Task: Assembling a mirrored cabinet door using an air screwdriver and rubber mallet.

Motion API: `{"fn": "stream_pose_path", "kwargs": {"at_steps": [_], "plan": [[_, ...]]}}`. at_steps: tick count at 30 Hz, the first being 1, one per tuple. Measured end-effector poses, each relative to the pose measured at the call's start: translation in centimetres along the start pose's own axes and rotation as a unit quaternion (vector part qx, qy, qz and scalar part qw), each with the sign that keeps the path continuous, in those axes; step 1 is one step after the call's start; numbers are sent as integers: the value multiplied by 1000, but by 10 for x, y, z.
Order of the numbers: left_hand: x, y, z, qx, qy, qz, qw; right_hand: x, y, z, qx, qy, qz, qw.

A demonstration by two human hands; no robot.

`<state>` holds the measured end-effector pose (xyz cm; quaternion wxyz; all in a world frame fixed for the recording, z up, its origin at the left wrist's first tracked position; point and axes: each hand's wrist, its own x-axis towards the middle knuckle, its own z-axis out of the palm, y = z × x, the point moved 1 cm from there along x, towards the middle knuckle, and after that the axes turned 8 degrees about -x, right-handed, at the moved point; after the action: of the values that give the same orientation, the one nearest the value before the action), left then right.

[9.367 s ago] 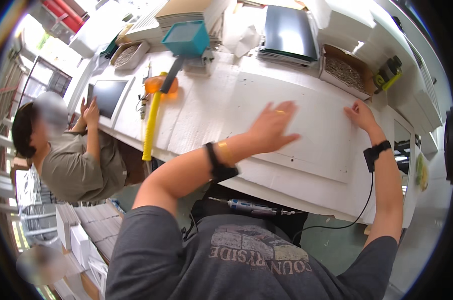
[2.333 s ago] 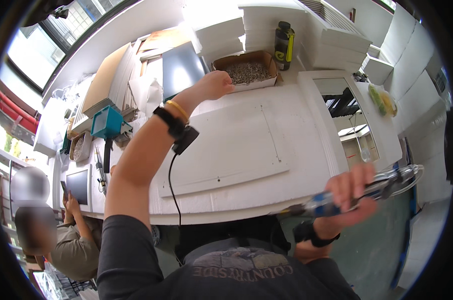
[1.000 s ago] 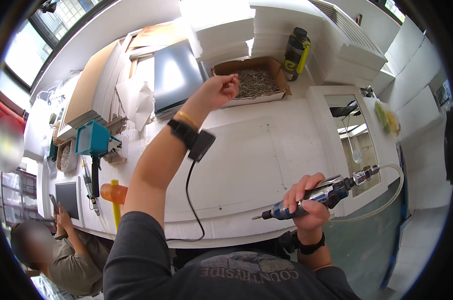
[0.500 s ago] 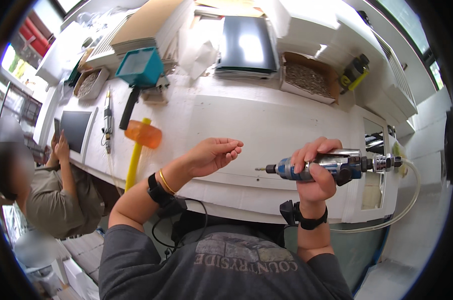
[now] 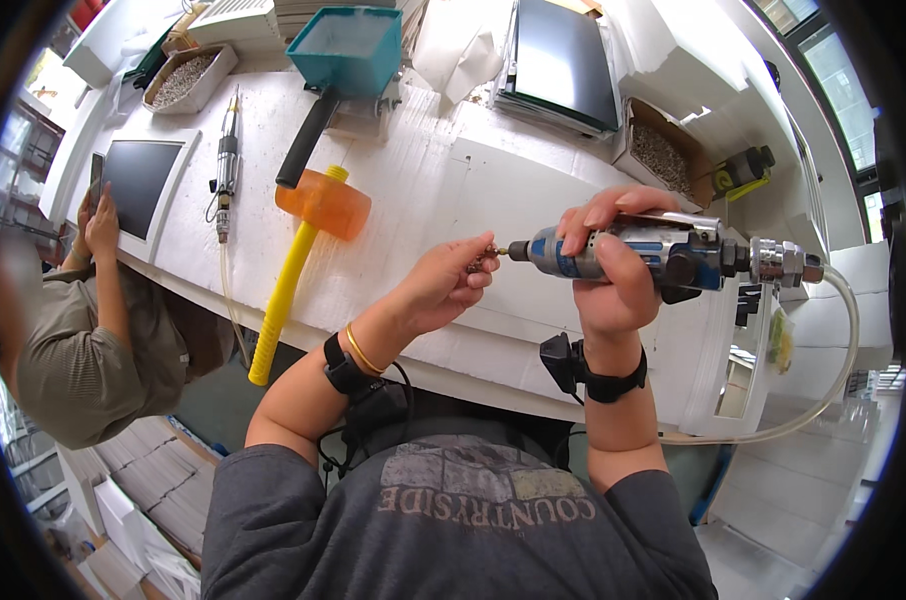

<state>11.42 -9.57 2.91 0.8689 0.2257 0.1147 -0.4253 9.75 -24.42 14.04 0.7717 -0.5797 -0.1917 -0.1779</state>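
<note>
In my right hand (image 5: 613, 262) is a blue and silver air screwdriver (image 5: 563, 252), held level, its bit pointing left. The fingers of my left hand (image 5: 448, 285) are pinched together around a few small screws (image 5: 484, 260), too small to count, right at the tip of the bit. Whether a screw sits on the bit I cannot make out. Beneath both hands lies a flat white panel (image 5: 513, 185) with small holes. A clear hose (image 5: 853, 330) runs from the back of the screwdriver.
An orange-headed mallet (image 5: 323, 203) with a yellow handle lies left. Beyond it stand a teal hopper (image 5: 345, 45) with a black handle and another air tool (image 5: 228, 165). Boxes of small metal pieces (image 5: 661, 160) sit farther back. At left, a co-worker (image 5: 98, 340) holds a phone.
The screwdriver and my left hand have come together, so the bit now meets the left fingertips. The small screws now show there. My view has shifted, moving the bench things within it.
</note>
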Motion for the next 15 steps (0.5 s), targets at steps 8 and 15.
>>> {"fn": "stream_pose_path", "kwargs": {"at_steps": [8, 15], "plan": [[-6, 7, -9, -33, -1, 13, 999, 5, 8, 10, -17, 2, -10, 1000], [-7, 5, -10, -21, 0, 30, 999, 5, 11, 16, -9, 10, -5, 1000]]}}
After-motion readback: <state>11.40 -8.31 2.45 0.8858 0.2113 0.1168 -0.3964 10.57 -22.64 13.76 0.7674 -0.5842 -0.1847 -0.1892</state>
